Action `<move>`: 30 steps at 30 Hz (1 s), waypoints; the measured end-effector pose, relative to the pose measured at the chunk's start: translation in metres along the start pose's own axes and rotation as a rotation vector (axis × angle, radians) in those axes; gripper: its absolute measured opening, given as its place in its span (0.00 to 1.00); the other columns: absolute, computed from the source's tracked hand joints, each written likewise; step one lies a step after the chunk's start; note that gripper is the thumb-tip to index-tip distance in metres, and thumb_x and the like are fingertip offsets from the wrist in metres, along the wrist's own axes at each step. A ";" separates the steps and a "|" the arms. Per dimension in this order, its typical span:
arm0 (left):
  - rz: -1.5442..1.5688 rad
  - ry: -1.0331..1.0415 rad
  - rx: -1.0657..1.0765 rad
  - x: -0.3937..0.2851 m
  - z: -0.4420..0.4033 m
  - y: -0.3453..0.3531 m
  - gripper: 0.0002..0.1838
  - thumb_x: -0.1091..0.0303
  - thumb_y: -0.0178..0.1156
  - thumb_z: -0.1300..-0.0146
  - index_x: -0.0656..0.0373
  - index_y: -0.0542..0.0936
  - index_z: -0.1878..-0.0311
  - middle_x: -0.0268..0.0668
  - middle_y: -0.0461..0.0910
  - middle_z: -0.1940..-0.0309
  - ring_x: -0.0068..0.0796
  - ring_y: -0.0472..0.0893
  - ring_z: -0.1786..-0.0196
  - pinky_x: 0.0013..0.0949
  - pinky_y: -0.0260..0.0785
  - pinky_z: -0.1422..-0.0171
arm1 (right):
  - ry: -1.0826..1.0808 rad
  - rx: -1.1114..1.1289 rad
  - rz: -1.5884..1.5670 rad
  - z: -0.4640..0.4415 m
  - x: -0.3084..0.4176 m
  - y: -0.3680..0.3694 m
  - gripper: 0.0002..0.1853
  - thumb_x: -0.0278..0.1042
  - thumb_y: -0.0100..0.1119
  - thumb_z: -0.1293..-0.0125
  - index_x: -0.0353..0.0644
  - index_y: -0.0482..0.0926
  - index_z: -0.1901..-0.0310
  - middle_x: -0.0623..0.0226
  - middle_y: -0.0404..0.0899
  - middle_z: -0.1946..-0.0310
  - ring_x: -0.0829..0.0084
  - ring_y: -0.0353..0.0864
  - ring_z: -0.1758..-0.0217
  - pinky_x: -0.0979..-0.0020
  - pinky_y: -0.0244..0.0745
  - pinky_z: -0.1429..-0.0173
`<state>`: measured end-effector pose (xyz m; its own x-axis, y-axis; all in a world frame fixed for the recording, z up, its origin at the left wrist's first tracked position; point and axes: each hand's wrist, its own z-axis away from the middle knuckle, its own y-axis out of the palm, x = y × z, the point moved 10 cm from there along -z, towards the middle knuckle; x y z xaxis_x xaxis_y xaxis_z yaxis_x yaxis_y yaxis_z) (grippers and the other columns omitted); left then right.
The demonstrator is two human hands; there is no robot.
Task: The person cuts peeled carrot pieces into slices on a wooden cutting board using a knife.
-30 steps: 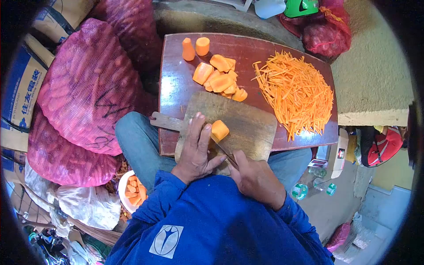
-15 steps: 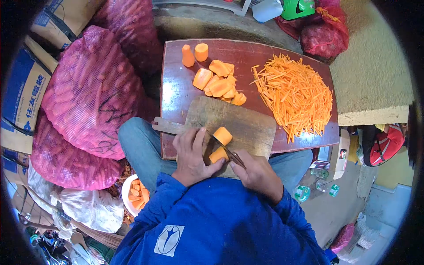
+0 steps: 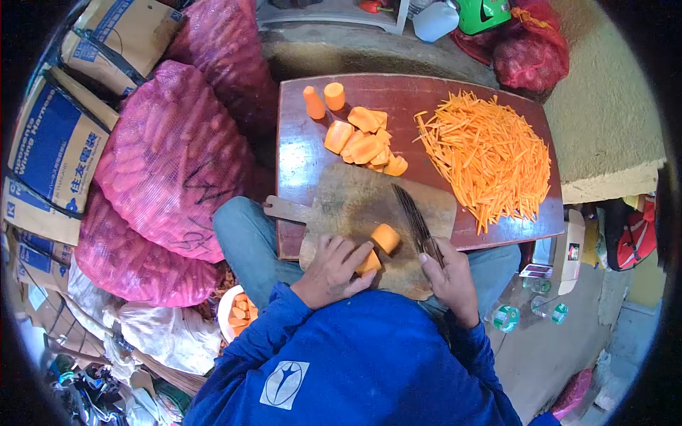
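Note:
My left hand (image 3: 330, 275) rests on the wooden cutting board (image 3: 348, 195), thumb and fingers closed around a short carrot piece (image 3: 369, 264). Just beyond it another carrot chunk (image 3: 386, 238) lies on the board, apart from the blade. In my right hand (image 3: 453, 282) is a knife (image 3: 413, 216), gripped by its handle, its dark blade pointing away from me over the board's right part. Behind the board sit a pile of carrot slabs (image 3: 366, 148) and two upright carrot pieces, one of them a thick stub (image 3: 334, 96). A large heap of carrot sticks (image 3: 490, 160) covers the table's right side.
The board overlaps the near edge of a dark red table (image 3: 302, 135). Mesh sacks of carrots (image 3: 167, 163) and cardboard boxes (image 3: 53, 156) crowd the left. A white tub (image 3: 226, 312) with carrot pieces stands low by my left leg. Plastic bottles (image 3: 506, 318) are on the floor at right.
The knife has come away from the carrot pieces to the right, its blade now pointing forward. The view has shifted slightly. My left hand stays by the near carrot piece.

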<state>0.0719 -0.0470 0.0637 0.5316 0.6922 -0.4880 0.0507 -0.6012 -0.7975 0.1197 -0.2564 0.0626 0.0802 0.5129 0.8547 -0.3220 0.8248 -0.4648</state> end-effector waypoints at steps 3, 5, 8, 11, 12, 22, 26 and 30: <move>0.034 -0.057 0.004 -0.001 0.002 -0.002 0.32 0.60 0.76 0.38 0.64 0.80 0.33 0.45 0.78 0.56 0.47 0.79 0.54 0.47 0.71 0.46 | -0.063 0.086 0.143 -0.001 0.007 0.011 0.12 0.36 0.65 0.25 0.35 0.77 0.52 0.45 0.81 0.70 0.45 0.83 0.68 0.53 0.78 0.61; 0.034 -0.109 -0.005 0.001 0.004 -0.002 0.32 0.63 0.77 0.38 0.65 0.80 0.33 0.47 0.78 0.54 0.49 0.80 0.53 0.47 0.73 0.47 | -0.102 0.117 0.224 0.001 0.011 0.018 0.14 0.38 0.65 0.25 0.36 0.77 0.50 0.42 0.84 0.68 0.39 0.86 0.65 0.48 0.79 0.60; -0.030 -0.187 -0.129 0.016 0.003 -0.013 0.32 0.69 0.78 0.40 0.64 0.80 0.32 0.49 0.77 0.53 0.51 0.80 0.51 0.48 0.76 0.44 | -0.169 0.158 0.327 0.009 0.021 0.036 0.17 0.40 0.64 0.24 0.38 0.75 0.43 0.38 0.86 0.65 0.35 0.87 0.60 0.39 0.79 0.57; -0.072 -0.230 -0.249 0.039 -0.007 -0.025 0.34 0.73 0.76 0.42 0.64 0.78 0.31 0.50 0.74 0.52 0.52 0.78 0.51 0.49 0.73 0.44 | -0.189 0.170 0.308 0.015 0.029 0.044 0.18 0.40 0.64 0.24 0.39 0.74 0.42 0.39 0.87 0.65 0.34 0.87 0.60 0.39 0.79 0.56; -0.082 -0.242 -0.251 0.048 -0.011 -0.027 0.35 0.75 0.76 0.44 0.63 0.78 0.31 0.51 0.74 0.52 0.53 0.78 0.50 0.50 0.73 0.43 | -0.194 0.171 0.311 0.016 0.031 0.044 0.18 0.40 0.64 0.24 0.39 0.74 0.42 0.39 0.87 0.65 0.34 0.87 0.60 0.39 0.79 0.56; 0.025 -0.235 -0.331 0.065 -0.030 -0.037 0.34 0.74 0.76 0.45 0.62 0.79 0.32 0.51 0.76 0.43 0.54 0.77 0.42 0.47 0.73 0.36 | -0.086 0.177 0.064 0.025 0.029 0.026 0.16 0.36 0.65 0.26 0.35 0.81 0.43 0.44 0.84 0.66 0.42 0.87 0.62 0.52 0.82 0.55; -0.048 -0.072 -0.294 0.013 -0.020 -0.036 0.30 0.65 0.77 0.43 0.62 0.81 0.38 0.47 0.78 0.46 0.51 0.79 0.47 0.47 0.72 0.41 | -0.011 0.153 -0.044 0.027 0.005 0.027 0.17 0.30 0.66 0.26 0.32 0.80 0.41 0.65 0.78 0.72 0.76 0.77 0.69 0.68 0.75 0.63; 0.110 -0.010 0.055 -0.020 -0.022 0.012 0.28 0.61 0.77 0.42 0.62 0.79 0.40 0.46 0.76 0.52 0.47 0.79 0.50 0.47 0.70 0.46 | 0.002 0.162 -0.186 0.024 -0.003 0.037 0.16 0.30 0.65 0.27 0.32 0.81 0.42 0.55 0.83 0.69 0.70 0.79 0.66 0.62 0.79 0.57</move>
<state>0.0810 -0.0765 0.0720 0.5231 0.6271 -0.5772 -0.0545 -0.6513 -0.7569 0.0849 -0.2336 0.0486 0.1536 0.3566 0.9215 -0.4484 0.8562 -0.2566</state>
